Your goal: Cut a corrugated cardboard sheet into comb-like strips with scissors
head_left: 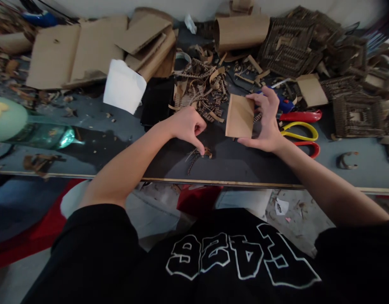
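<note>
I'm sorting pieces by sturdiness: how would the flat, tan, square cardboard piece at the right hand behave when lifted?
The flat, tan, square cardboard piece would probably stay stiff: the right hand holds it near its edges without visible sag. It's likely light for its size, being cardboard. Its matte face suggests it's unlikely to be slippery.

Dim scene. Relative to the white paper point(125, 86): glare on the green bottle point(52, 134), lower left; soft shadow across the tabletop point(112, 145), below; blurred scraps point(11, 67), far left.

head-worn view; forward and steeply down; close over the table point(239, 164)
</note>
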`<action>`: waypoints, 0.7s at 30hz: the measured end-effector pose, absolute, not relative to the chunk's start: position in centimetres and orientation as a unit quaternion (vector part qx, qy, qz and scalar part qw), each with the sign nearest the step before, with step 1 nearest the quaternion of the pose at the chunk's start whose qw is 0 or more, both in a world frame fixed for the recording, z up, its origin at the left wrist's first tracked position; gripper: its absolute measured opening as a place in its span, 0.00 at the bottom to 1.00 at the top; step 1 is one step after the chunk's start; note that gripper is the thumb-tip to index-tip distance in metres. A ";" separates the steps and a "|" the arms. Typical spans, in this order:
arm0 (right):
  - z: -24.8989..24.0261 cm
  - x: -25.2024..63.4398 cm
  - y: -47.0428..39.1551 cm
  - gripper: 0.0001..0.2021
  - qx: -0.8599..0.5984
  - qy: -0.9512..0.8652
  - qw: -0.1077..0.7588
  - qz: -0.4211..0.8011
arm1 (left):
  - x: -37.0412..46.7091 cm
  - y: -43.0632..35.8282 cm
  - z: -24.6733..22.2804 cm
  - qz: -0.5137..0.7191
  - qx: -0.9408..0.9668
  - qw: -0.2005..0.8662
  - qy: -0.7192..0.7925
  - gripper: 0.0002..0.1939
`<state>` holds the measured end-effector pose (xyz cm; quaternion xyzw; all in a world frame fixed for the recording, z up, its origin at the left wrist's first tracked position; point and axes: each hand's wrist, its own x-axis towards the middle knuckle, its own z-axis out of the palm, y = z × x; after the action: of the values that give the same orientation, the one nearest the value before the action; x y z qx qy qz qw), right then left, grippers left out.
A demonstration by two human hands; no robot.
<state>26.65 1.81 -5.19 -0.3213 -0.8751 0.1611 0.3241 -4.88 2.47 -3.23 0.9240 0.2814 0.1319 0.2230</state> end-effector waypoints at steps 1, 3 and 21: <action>-5.2 27.2 1.6 0.64 -0.314 -0.878 0.328 0.154 | -4.8 2.3 -3.0 0.121 0.928 0.218 0.278 0.33; -5.2 28.1 1.2 0.65 -0.307 -0.883 0.325 0.145 | -4.4 1.9 -2.6 0.094 0.936 0.204 0.272 0.31; -3.7 23.0 -0.1 0.56 -0.308 -0.904 0.291 0.048 | -6.1 3.7 -3.9 0.290 0.866 0.027 0.407 0.19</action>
<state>23.01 -0.07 -3.71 -0.3083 -0.9045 0.0479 0.2908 -6.08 3.73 -3.93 0.8659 0.4067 0.2901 0.0265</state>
